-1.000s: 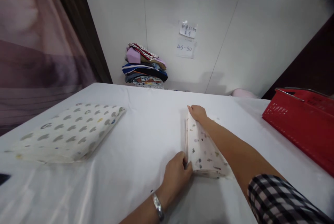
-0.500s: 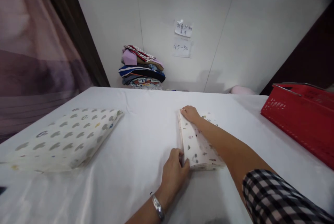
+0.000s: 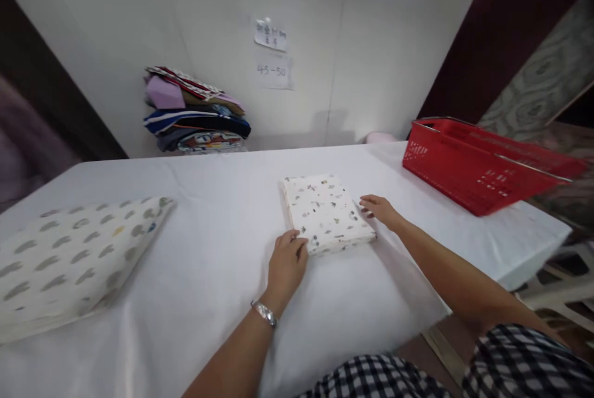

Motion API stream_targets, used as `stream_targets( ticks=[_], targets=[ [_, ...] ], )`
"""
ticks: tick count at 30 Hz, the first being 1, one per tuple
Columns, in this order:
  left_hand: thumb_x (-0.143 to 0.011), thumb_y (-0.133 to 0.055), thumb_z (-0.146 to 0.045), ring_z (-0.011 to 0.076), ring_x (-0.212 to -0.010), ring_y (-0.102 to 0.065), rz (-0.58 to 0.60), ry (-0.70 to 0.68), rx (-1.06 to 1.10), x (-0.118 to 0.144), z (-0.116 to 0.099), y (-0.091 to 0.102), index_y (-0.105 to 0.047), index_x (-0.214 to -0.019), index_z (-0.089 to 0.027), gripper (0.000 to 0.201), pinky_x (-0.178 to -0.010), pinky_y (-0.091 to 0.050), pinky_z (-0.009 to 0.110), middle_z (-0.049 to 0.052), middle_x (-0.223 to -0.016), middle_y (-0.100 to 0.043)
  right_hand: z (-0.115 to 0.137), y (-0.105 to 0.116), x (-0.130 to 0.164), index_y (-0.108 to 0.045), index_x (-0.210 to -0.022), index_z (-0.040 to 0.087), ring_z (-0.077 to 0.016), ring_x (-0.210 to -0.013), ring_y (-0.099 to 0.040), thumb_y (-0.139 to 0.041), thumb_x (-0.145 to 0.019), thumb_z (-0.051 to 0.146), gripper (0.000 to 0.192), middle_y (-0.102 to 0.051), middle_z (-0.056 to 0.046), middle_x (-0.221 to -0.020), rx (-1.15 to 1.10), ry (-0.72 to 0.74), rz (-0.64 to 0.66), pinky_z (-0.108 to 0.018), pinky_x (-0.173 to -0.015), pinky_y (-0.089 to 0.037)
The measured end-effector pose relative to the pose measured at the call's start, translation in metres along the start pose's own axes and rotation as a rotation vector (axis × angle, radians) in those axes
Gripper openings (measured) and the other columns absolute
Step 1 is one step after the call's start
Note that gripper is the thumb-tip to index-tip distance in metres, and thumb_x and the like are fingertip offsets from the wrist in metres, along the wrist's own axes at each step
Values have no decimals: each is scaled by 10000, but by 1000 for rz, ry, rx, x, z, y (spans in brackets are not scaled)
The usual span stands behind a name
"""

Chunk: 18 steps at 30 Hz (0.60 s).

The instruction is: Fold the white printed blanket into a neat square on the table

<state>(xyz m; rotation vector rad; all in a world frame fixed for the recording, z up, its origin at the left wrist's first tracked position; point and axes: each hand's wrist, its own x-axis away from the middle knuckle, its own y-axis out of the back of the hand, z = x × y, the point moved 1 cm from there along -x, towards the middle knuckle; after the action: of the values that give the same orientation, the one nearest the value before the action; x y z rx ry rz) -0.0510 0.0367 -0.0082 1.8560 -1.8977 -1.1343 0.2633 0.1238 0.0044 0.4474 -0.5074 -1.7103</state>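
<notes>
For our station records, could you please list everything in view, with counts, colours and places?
Folded small-print cloth: one, white, mid-table
Folded large-print cloth: one, cream and grey, table's left
Covered table: one, white, foreground
Perforated plastic basket: one, red, table's right
Folded fabric stack: one, multicoloured, beside wall
Paper notes: two, white, wall
Wall: one, grey, behind
Rounded object: one, pink, behind table
Draped fabric: one, pinkish, far left
Upright panels: two, dark, both sides
Patterned surface: one, grey, far right
Slatted object: one, pale, lower right
Checked garment: one, black-white, bottom
Metallic bracelet: one, silver, left wrist
Left hand: one, bare, at small-print cloth's near-left corner
Right hand: one, bare, beside its right edge
</notes>
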Motion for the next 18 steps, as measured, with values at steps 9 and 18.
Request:
stream_targets(
  ticks=[9, 18],
  targets=[
    [-862, -456, -311, 222, -1122, -474, 29, 8, -7, -4, 1, 2, -687, -914, -237, 248, -923, -451, 364, 27, -1195, -556, -20, 9, 94, -624, -1065, 174, -131, -681, -632, -627, -760, 272, 320, -684, -48, -804, -364, -162, 111, -228, -589, -514],
    [-804, -557, -449, 241, -1123, -482, 120, -32, -114, -2, -3, 8, -663, -1039, -238, 334, -885, -456, 361, 32, -1278, -516, -24, -7, 105, -596, -1159, 219, -128, -699, -572, -614, -721, 292, 445, -666, -12, -948, -16, 153, -65, -276, -685, -483]
  ],
)
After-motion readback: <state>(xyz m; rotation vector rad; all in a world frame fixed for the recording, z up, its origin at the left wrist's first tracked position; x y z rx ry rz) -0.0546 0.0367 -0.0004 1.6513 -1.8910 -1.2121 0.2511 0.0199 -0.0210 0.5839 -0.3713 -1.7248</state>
